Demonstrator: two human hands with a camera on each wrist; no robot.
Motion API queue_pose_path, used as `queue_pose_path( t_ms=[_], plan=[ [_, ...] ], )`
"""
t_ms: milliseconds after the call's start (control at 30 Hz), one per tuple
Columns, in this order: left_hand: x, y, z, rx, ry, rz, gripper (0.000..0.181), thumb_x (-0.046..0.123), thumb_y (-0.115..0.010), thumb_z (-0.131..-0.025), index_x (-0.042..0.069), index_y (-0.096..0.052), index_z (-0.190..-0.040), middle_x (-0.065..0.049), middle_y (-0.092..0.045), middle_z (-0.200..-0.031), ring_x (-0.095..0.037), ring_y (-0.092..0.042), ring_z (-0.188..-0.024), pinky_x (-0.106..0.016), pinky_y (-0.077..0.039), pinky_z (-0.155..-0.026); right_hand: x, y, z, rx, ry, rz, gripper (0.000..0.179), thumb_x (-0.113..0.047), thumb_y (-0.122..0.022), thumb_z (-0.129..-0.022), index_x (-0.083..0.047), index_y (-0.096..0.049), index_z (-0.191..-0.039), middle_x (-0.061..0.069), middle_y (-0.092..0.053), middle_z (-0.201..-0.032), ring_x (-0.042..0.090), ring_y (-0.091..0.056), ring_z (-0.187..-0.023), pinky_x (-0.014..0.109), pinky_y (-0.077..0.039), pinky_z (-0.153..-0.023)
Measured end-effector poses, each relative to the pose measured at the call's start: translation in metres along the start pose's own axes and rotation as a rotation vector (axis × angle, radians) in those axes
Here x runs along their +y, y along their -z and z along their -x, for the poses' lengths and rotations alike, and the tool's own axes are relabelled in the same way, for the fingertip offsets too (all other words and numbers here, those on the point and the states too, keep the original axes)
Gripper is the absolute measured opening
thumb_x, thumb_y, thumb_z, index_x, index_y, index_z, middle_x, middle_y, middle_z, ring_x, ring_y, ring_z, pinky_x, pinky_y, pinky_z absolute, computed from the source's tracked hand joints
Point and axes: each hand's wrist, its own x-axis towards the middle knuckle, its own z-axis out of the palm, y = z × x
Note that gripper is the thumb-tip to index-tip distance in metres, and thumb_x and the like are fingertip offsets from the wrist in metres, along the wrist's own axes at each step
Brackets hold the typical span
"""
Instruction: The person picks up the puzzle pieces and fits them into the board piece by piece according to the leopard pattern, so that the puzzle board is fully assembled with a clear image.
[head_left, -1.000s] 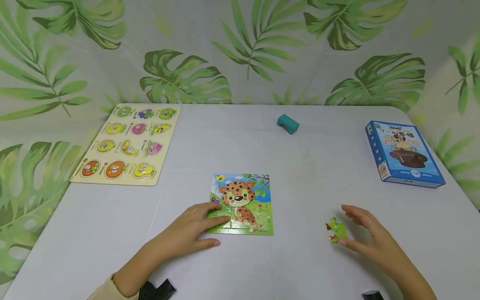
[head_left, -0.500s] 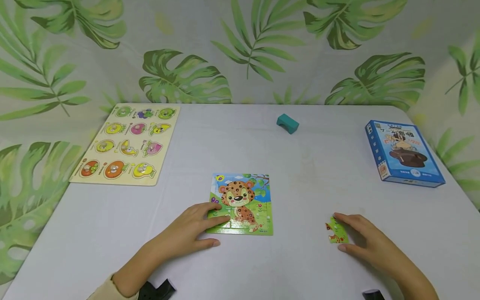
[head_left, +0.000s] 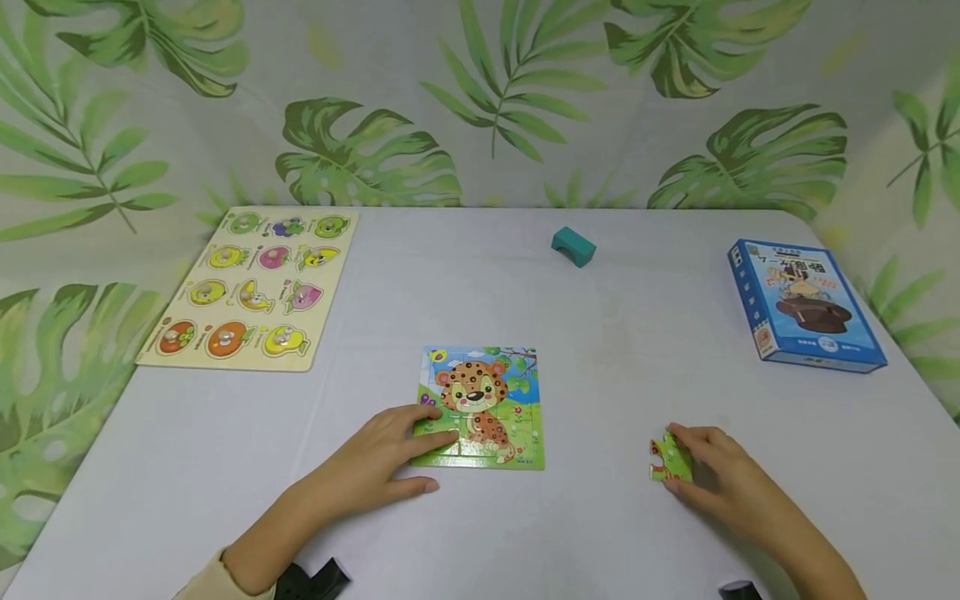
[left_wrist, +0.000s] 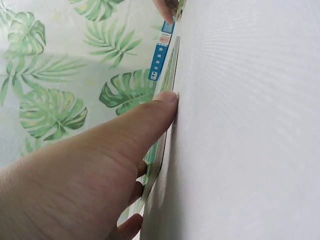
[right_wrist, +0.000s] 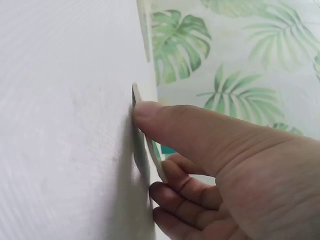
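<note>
A square leopard jigsaw puzzle (head_left: 487,408) lies near the middle of the table, its picture looking filled in. My left hand (head_left: 382,454) rests two fingers on the puzzle's lower left part, the thumb on or just beside its near edge. Off to the right, my right hand (head_left: 731,479) pinches a loose green jigsaw piece (head_left: 670,458) between thumb and index finger. In the right wrist view the piece (right_wrist: 154,155) is seen edge-on and tilted, with one side off the white cloth. The right hand's other fingers curl beneath, partly hidden in the head view.
A wooden fruit peg board (head_left: 251,287) lies at the back left. Near the far edge sits a teal arched block (head_left: 573,247). A blue game box (head_left: 808,304) lies at the right. The white table (head_left: 450,533) meets a leaf-patterned curtain (head_left: 480,100) behind.
My right hand has closed its thumb and index finger on the green jigsaw piece, whose near side now looks raised. The left hand stays on the puzzle.
</note>
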Motion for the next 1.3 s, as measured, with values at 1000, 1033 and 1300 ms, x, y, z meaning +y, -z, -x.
queue_pose_path(
  t_ms=[1000, 1033, 1300],
  plan=[
    [0.013, 0.004, -0.009, 0.009, -0.002, -0.102, 0.049, 0.044, -0.064, -0.079, 0.018, -0.057, -0.121, -0.006, -0.044, -0.127, -0.023, -0.037, -0.119, -0.042, -0.021, -0.103, -0.094, -0.046, -0.078, -0.092, 0.212, -0.258, 0.058, -0.022, -0.075, -0.073, -0.001, -0.053, -0.122, 0.003, -0.052, -0.112, 0.015, -0.048, -0.104, 0.034, -0.043, -0.086],
    [0.014, 0.004, -0.011, 0.005, -0.008, -0.108, 0.049, 0.044, -0.063, -0.079, 0.017, -0.058, -0.119, -0.005, -0.045, -0.127, -0.023, -0.037, -0.119, -0.04, -0.021, -0.103, -0.095, -0.049, -0.08, -0.096, 0.209, -0.245, 0.058, -0.023, -0.075, -0.073, -0.001, -0.053, -0.122, 0.003, -0.052, -0.111, 0.015, -0.048, -0.103, 0.034, -0.043, -0.085],
    [0.026, 0.002, -0.02, -0.083, 0.017, -0.062, 0.049, 0.041, -0.063, -0.081, 0.008, -0.054, -0.116, -0.003, -0.045, -0.128, -0.02, -0.035, -0.122, -0.031, -0.029, -0.101, -0.103, -0.06, -0.088, -0.113, 0.179, -0.204, 0.058, -0.026, -0.076, -0.071, -0.002, -0.056, -0.12, 0.004, -0.056, -0.108, 0.017, -0.046, -0.098, 0.038, -0.038, -0.084]
  ],
)
